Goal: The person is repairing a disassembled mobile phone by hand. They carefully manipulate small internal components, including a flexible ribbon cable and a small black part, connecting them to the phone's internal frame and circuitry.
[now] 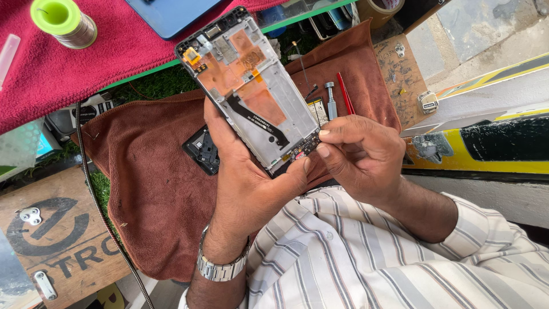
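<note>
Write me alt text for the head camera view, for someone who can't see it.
A person's left hand holds an opened phone frame with copper shielding exposed, while the right hand pinches at the small board at its lower end. Below lies a brown cloth with a red-handled tool; a green spool sits on red fabric.

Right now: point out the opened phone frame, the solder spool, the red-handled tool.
opened phone frame (pixel 251 86), head view, copper-coloured middle.
solder spool (pixel 60 20), head view, green top flange.
red-handled tool (pixel 345 94), head view, mid-handle.
</note>
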